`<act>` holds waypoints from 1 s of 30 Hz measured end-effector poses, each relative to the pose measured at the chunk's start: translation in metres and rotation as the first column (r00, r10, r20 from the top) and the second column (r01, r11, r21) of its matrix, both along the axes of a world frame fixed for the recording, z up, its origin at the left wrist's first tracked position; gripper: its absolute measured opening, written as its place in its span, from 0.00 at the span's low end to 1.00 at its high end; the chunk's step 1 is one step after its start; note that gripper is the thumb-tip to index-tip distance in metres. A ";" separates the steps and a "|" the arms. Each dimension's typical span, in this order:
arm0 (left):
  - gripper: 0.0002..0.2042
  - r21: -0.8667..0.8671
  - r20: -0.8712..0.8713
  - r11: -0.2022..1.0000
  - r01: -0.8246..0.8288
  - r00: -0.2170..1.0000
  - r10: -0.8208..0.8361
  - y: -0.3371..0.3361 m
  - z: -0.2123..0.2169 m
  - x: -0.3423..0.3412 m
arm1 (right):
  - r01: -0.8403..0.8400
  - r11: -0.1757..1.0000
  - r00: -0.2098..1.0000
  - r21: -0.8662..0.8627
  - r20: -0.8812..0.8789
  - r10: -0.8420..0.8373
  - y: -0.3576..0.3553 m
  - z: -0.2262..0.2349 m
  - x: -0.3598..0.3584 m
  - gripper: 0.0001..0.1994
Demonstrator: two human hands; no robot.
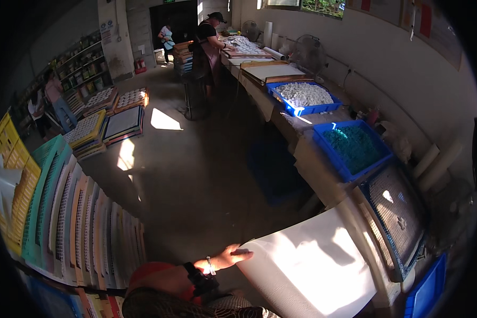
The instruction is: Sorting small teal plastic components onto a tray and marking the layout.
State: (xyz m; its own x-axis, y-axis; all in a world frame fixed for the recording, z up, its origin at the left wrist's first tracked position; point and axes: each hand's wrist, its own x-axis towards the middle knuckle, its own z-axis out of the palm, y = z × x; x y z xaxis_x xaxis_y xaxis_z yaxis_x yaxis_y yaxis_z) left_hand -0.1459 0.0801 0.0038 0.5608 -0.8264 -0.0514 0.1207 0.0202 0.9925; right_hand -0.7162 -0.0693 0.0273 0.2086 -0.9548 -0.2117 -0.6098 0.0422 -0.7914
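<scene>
My left hand (229, 257) reaches in from the lower left, with a bracelet and a dark band on the wrist. Its fingers are closed on the left corner of a large white sheet (323, 254). Bright sunlight falls across the sheet, and its near left side curves downward. Beyond the sheet's right edge, a blue-framed mesh tray (397, 212) lies tilted on the worktable. My right hand is not in view.
Blue bins of teal pieces (352, 146) and white pieces (305, 95) stand along the table. Stacked mesh trays (85, 228) fill the left side, behind a yellow crate (13, 180). Farther off, a person (211, 47) in an apron works at the table; others stand at the back.
</scene>
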 end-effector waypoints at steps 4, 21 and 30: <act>0.22 0.122 -0.017 0.993 -0.008 1.000 0.010 -0.006 0.036 -0.011 | 0.014 0.993 0.997 -0.115 0.081 -0.005 0.022 0.041 0.009 0.14; 0.26 0.116 0.058 0.993 -0.017 0.998 0.011 -0.008 0.084 -0.057 | -0.333 0.589 0.917 -0.737 -0.398 0.020 -0.053 0.016 -0.095 0.08; 0.23 0.140 0.045 0.988 -0.071 0.997 0.066 -0.001 0.104 -0.079 | -0.206 0.613 0.959 -0.763 -0.281 -0.027 -0.018 0.081 -0.034 0.15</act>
